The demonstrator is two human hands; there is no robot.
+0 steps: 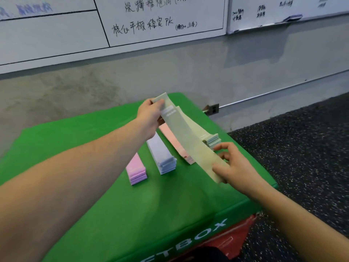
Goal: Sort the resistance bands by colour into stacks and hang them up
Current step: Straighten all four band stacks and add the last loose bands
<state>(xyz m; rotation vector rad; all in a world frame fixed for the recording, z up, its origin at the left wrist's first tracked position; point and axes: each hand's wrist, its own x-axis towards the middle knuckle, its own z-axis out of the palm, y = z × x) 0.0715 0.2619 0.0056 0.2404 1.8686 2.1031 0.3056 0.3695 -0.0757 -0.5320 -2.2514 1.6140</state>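
Observation:
I hold a pale green resistance band [190, 142] stretched flat above the green box. My left hand [151, 118] pinches its far end and my right hand [229, 167] pinches its near end. Under it lies a stack of pale green bands [211, 139], partly hidden. To the left sit three more stacks: salmon pink bands [172, 138], pale blue bands [162, 157] and pink-violet bands [136, 170].
The stacks lie on a green padded plyo box [113, 195] with white lettering on its side, over a red box [234, 239]. A concrete wall with whiteboards [160, 19] stands behind. Dark speckled rubber floor [302, 148] lies to the right.

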